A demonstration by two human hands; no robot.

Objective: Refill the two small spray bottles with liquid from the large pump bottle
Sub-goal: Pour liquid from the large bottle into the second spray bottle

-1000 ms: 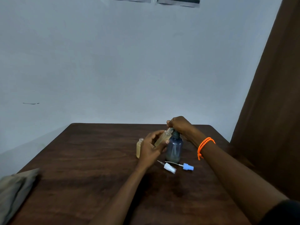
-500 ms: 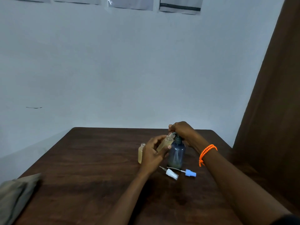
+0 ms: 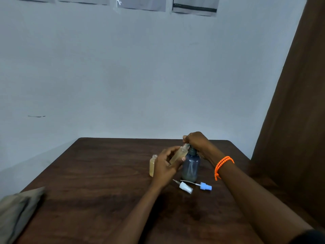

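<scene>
While the left hand (image 3: 166, 162) curls its fingers and thumb round one small spray bottle (image 3: 178, 154), that bottle tilts, its open neck raised toward the pump head of the one large pump bottle (image 3: 190, 166). The right hand (image 3: 196, 141) sits on top of that pump head with fingers bent over it, wrist raised and an orange bracelet (image 3: 222, 165) around it; how tightly it grasps the head I cannot tell. The pump bottle stands upright just right of the held bottle. A second small spray bottle (image 3: 152, 165), uncapped and holding yellowish liquid, stands upright just left of the left hand. Two spray caps lie nearer the person than the grip: a white one (image 3: 185, 187) and a blue one (image 3: 205, 187), side by side, each with its thin tube. All rest on a dark wooden table (image 3: 88, 182). Well to the left lies a folded cloth (image 3: 15, 210).
</scene>
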